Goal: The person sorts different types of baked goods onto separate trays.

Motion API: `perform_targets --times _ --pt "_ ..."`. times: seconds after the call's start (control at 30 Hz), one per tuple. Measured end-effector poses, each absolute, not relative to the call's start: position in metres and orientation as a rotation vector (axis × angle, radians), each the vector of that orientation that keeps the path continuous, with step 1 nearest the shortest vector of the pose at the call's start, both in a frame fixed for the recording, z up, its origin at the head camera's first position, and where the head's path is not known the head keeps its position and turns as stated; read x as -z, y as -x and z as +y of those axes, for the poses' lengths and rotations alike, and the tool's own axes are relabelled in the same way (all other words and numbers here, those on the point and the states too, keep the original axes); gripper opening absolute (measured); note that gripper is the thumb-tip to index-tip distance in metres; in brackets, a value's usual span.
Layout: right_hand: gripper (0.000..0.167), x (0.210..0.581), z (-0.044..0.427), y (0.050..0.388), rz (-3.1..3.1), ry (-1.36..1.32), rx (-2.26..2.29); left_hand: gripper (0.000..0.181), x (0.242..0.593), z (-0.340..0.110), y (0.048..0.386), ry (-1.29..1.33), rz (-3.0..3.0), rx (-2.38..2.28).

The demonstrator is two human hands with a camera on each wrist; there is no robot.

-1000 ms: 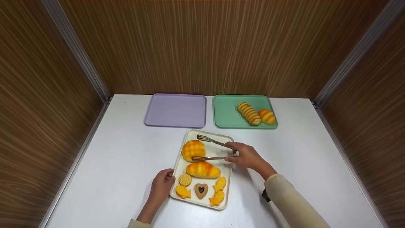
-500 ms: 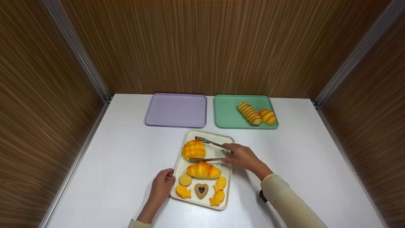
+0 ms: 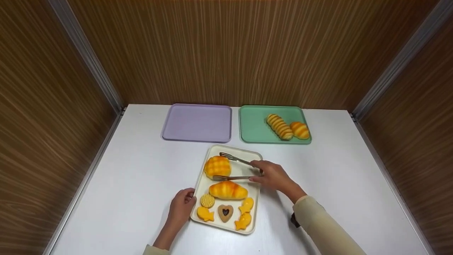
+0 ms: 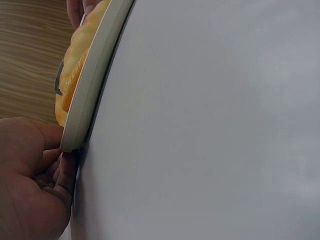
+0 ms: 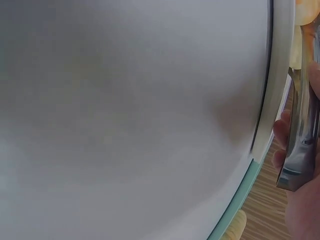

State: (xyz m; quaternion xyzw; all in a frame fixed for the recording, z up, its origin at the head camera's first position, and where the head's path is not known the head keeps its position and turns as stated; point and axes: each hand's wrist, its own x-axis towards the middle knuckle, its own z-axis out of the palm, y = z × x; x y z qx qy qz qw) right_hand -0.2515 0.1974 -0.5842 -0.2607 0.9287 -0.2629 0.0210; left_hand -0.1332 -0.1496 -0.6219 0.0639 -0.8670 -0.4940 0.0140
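Observation:
Metal tongs (image 3: 239,177) are held in my right hand (image 3: 274,175), their arms spread on either side of a round checked bun (image 3: 217,167) at the far end of the cream tray (image 3: 255,212). In the right wrist view the tongs (image 5: 301,135) lie between thumb and fingers of the hand (image 5: 305,205). My left hand (image 3: 181,209) grips the tray's left edge; the left wrist view shows the hand (image 4: 32,175) with fingers at the tray rim (image 4: 82,105). A long bread (image 3: 228,190) lies nearer than the bun.
Nearer on the cream tray are a heart cookie (image 3: 225,213), a round biscuit (image 3: 207,200) and several fish-shaped pieces (image 3: 242,221). Behind stand a purple tray (image 3: 196,123) and a green tray (image 3: 253,124) with a ridged bread (image 3: 279,126) and a small bun (image 3: 299,130).
My right hand and the tongs have shifted slightly left, and the upper tong arm sits a little lower beside the bun. My left hand has stayed at the tray edge.

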Motion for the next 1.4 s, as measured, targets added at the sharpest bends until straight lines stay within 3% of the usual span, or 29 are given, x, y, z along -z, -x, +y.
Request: perform_targets --times 0.43,1.4 --pt "0.055 0.590 0.206 0.244 2.942 0.830 0.863 0.025 0.621 -0.150 0.133 -0.176 -2.712 1.510" --pt "0.059 0.584 0.231 0.247 2.911 0.435 1.177 0.026 0.621 -0.149 0.132 -0.181 -2.702 1.540"
